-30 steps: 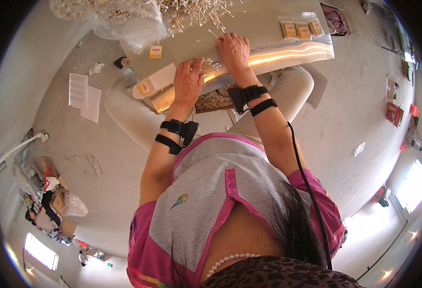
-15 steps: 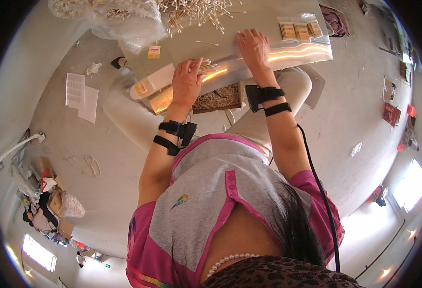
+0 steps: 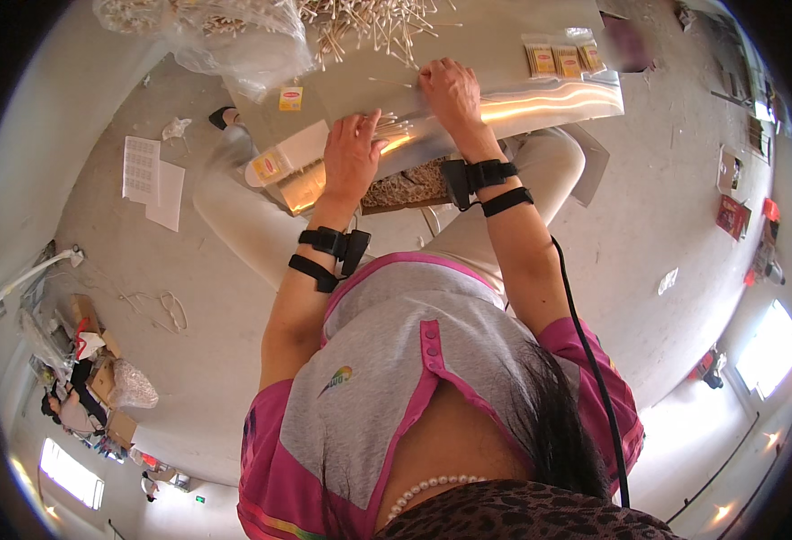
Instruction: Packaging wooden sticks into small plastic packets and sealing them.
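Observation:
My left hand [image 3: 353, 157] is closed round a small bundle of cotton swabs [image 3: 396, 125], whose tips stick out to the right just above the shiny table edge. My right hand [image 3: 452, 94] rests low over the metal-topped table [image 3: 495, 54], fingers curled down; anything under its fingertips is hidden. Just left of those fingertips lies a loose cotton swab [image 3: 387, 82]. Beyond both hands spreads a heap of loose cotton swabs [image 3: 360, 27]. A small yellow card [image 3: 290, 99] lies left of the heap, and a stack of yellow cards [image 3: 268, 166] sits by my left wrist.
A clear plastic bag [image 3: 234, 49] with swabs fills the far left of the table. Several small packed bags [image 3: 542, 61] with yellow cards stand at the right. Below the edge, between my legs, is a box [image 3: 445, 193] of swabs. White sheets [image 3: 153, 180] lie on the floor.
My right hand has moved left along the table, close to the loose swab and nearer my left hand. My left hand stays in place with its bundle of cotton swabs.

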{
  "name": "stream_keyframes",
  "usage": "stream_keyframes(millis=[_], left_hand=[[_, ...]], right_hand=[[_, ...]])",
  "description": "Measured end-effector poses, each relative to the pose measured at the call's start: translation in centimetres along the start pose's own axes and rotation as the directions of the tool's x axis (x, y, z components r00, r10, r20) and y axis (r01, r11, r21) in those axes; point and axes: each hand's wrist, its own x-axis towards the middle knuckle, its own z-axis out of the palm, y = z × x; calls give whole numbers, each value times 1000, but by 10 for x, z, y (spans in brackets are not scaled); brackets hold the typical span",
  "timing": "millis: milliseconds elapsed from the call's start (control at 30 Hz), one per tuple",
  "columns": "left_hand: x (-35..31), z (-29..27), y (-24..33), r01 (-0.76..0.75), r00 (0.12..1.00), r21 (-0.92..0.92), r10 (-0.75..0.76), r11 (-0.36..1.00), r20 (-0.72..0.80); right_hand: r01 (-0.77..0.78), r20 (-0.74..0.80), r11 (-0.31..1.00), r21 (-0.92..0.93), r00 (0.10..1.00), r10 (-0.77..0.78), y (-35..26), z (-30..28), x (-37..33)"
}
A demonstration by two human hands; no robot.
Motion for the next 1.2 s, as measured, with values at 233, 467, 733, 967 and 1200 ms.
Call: stream_keyframes(millis=[233,467,733,967,1200], left_hand=[[1,1,2,7,1000,-2,-7,1000,-4],[0,0,1,17,1000,-3,-16,1000,26],[-1,-2,-1,10,1000,4,-10,1000,13],[3,0,4,5,1000,-19,-5,1000,14],[0,1,0,2,1000,-8,-2,1000,7]], right_hand=[[117,-3,983,142,993,-118,-7,1,-8],[120,-57,971,206,992,-111,-17,3,-17],[58,-16,963,263,998,-55,-27,-4,-7],[-80,-88,995,63,992,86,-33,19,20],[-96,13,993,72,995,95,-41,19,4]])
